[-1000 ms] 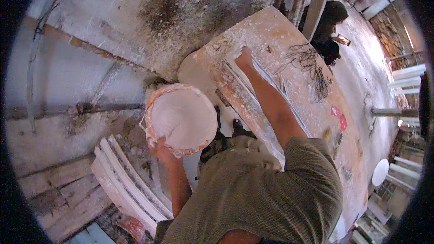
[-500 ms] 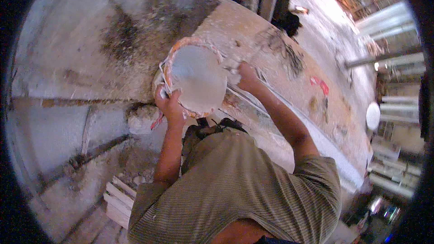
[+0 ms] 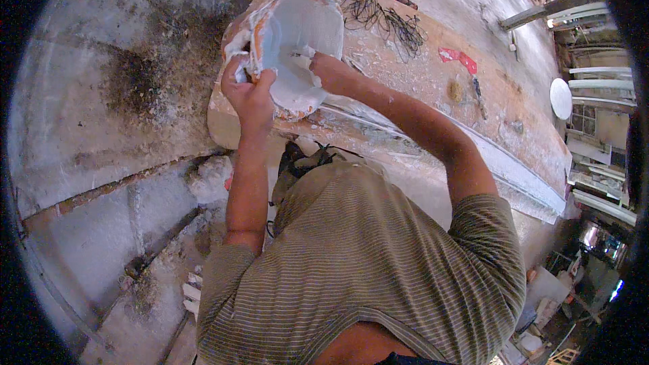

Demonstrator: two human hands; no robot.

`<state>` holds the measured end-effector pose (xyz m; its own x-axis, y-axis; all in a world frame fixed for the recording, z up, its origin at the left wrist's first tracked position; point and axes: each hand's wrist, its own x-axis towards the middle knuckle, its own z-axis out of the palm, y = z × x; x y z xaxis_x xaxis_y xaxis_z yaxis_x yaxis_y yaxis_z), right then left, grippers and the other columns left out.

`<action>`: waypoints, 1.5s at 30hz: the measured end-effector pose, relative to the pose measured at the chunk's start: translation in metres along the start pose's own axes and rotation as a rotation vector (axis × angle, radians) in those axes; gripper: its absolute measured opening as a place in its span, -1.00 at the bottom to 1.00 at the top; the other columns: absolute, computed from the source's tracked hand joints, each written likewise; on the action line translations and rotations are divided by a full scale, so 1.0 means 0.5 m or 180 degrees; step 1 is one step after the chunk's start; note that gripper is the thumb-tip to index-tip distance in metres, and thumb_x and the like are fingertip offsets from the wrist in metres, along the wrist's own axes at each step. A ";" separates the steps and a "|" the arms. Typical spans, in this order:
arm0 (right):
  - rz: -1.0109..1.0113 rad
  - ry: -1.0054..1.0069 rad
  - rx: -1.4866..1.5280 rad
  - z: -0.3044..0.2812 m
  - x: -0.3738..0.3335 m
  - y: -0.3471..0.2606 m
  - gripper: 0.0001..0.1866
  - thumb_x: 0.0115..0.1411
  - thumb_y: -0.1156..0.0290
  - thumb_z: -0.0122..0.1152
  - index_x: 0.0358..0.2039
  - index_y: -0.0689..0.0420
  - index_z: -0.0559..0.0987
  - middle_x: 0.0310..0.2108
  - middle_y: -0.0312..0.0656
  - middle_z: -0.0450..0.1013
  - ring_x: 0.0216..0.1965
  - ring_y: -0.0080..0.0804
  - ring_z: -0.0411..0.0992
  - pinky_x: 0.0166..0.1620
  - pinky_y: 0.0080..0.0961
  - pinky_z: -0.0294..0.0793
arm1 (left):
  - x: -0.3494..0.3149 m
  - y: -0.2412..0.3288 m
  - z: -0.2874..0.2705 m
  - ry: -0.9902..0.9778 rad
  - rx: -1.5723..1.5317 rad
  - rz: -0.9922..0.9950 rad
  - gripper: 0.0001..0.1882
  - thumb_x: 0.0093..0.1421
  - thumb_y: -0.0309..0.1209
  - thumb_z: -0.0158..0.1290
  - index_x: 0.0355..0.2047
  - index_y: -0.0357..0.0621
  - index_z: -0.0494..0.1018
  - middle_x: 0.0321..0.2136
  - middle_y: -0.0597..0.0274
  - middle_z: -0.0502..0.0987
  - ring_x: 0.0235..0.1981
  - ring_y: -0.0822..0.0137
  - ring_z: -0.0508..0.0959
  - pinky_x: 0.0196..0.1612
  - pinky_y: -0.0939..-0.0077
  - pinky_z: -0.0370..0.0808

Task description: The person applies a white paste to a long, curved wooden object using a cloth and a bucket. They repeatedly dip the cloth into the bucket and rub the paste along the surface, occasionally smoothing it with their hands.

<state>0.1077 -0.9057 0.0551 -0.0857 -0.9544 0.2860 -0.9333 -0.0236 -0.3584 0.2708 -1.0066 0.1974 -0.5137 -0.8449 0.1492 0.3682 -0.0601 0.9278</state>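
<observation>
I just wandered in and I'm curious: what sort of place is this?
Probably a plaster-casting workshop. The left hand tilts a plaster-caked orange bowl of white paste, and the right hand reaches into it. The long wooden workbench is splashed white, and a white moulded strip lies along it.

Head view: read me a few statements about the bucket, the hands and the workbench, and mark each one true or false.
1. The left hand grips the rim of the bucket. True.
2. The bucket is clean and dry inside. False: it is coated with white plaster.
3. The right hand reaches into the bucket. True.
4. The workbench holds a tangle of dark wire. True.
5. The person wears a plain white shirt. False: the shirt is olive with thin stripes.
</observation>
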 end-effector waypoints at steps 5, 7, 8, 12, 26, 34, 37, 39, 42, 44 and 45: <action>0.1646 0.0933 0.3319 -0.044 0.026 -0.145 -0.70 0.06 0.35 0.09 -0.17 0.15 0.48 -0.31 -0.08 0.49 -0.27 -0.17 0.46 -0.19 -0.35 0.45 | -0.037 -0.010 0.050 -0.0466 0.0238 0.0219 -0.72 -0.11 -0.69 0.09 -0.33 -0.34 0.37 -0.36 0.17 0.46 -0.34 0.39 0.49 -0.22 0.49 0.44; 0.2517 0.1456 0.5569 -0.037 0.055 -0.174 -0.74 0.10 0.31 0.08 -0.20 0.11 0.49 -0.35 -0.14 0.49 -0.31 -0.31 0.47 -0.23 -0.38 0.47 | -0.042 -0.013 0.052 -0.0804 0.0458 -0.0042 -0.75 -0.09 -0.66 0.11 -0.34 -0.36 0.38 -0.36 0.16 0.47 -0.34 0.40 0.49 -0.24 0.49 0.45; 0.2349 0.1575 0.6345 -0.056 0.071 -0.205 -0.74 0.12 0.27 0.08 -0.21 0.10 0.49 -0.37 -0.22 0.47 -0.34 -0.43 0.45 -0.27 -0.44 0.48 | -0.050 -0.030 0.046 -0.0784 0.0610 0.0042 -0.76 -0.08 -0.65 0.11 -0.35 -0.36 0.38 -0.37 0.16 0.47 -0.34 0.40 0.49 -0.24 0.50 0.45; 0.1235 0.0998 0.7894 -0.005 0.094 -0.149 -0.74 0.12 0.27 0.09 -0.22 0.11 0.49 -0.34 -0.23 0.47 -0.33 -0.41 0.45 -0.27 -0.43 0.49 | -0.071 0.004 0.067 -0.0877 0.0898 -0.0295 -0.76 -0.05 -0.64 0.11 -0.31 -0.33 0.38 -0.34 0.15 0.46 -0.33 0.39 0.48 -0.23 0.52 0.44; 0.3113 0.1254 0.2787 -0.076 -0.211 -0.018 -0.51 0.20 0.31 0.07 0.12 0.20 0.30 0.03 -0.01 0.33 0.02 -0.26 0.31 0.08 -0.43 0.27 | -0.067 -0.028 -0.239 0.1173 -0.1191 -0.0690 -0.41 -0.10 -0.63 -0.09 0.04 -0.23 0.20 -0.04 -0.07 0.34 -0.04 0.03 0.41 0.01 0.10 0.40; 0.3182 0.1805 0.0686 0.137 -0.311 0.069 -0.67 -0.01 0.37 0.26 -0.27 0.26 0.40 -0.33 0.03 0.41 -0.34 -0.23 0.42 -0.32 -0.33 0.36 | -0.080 -0.004 -0.282 0.1255 -0.1163 -0.0966 -0.40 -0.08 -0.53 -0.11 0.07 -0.27 0.20 -0.05 -0.04 0.37 -0.05 0.03 0.42 0.00 0.13 0.41; 0.3098 0.1299 0.0697 0.083 -0.239 0.025 -0.66 -0.03 0.43 0.27 -0.26 0.27 0.40 -0.31 0.03 0.42 -0.29 -0.24 0.42 -0.29 -0.35 0.35 | -0.082 -0.006 -0.282 0.1353 -0.0905 -0.0871 -0.49 -0.03 -0.36 -0.11 -0.03 -0.31 0.29 -0.16 -0.04 0.44 -0.17 -0.04 0.48 -0.07 0.10 0.44; 0.2966 0.0874 0.0250 0.083 -0.247 0.031 -0.65 -0.04 0.45 0.26 -0.24 0.27 0.41 -0.30 0.01 0.43 -0.29 -0.25 0.42 -0.28 -0.35 0.36 | -0.081 -0.018 -0.281 0.1417 -0.0931 -0.0958 -0.48 -0.04 -0.36 -0.10 -0.02 -0.30 0.29 -0.15 -0.04 0.44 -0.14 -0.03 0.47 -0.06 0.10 0.43; 0.2388 0.1550 0.0948 0.094 -0.246 0.035 -0.63 -0.05 0.47 0.27 -0.20 0.27 0.41 -0.28 -0.03 0.43 -0.30 -0.29 0.43 -0.28 -0.36 0.37 | -0.073 -0.018 -0.269 0.1208 -0.1004 -0.0877 -0.46 -0.05 -0.40 -0.10 0.00 -0.30 0.27 -0.12 -0.04 0.42 -0.11 -0.03 0.46 -0.03 0.10 0.42; 0.2315 0.1806 0.1479 0.019 -0.201 -0.049 -0.68 -0.02 0.45 0.24 -0.24 0.26 0.44 -0.31 -0.08 0.45 -0.30 -0.34 0.42 -0.29 -0.39 0.39 | -0.085 -0.006 -0.259 0.1132 -0.1073 -0.0767 -0.44 -0.07 -0.48 -0.09 0.03 -0.28 0.25 -0.10 -0.03 0.41 -0.09 -0.01 0.44 -0.02 0.12 0.41; 0.2368 0.1757 0.1492 0.042 -0.227 -0.018 -0.71 0.00 0.44 0.23 -0.25 0.26 0.45 -0.32 -0.08 0.45 -0.30 -0.35 0.42 -0.29 -0.40 0.39 | -0.080 0.018 -0.213 0.1023 -0.1196 -0.0795 -0.42 -0.09 -0.54 -0.09 0.04 -0.25 0.23 -0.09 -0.02 0.40 -0.08 0.01 0.44 -0.01 0.13 0.41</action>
<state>0.1329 -0.8034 0.0070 -0.8427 -0.5088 0.1760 -0.3600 0.2895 -0.8869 0.3773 -1.0298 0.1634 -0.3802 -0.8968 -0.2262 0.5469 -0.4152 0.7270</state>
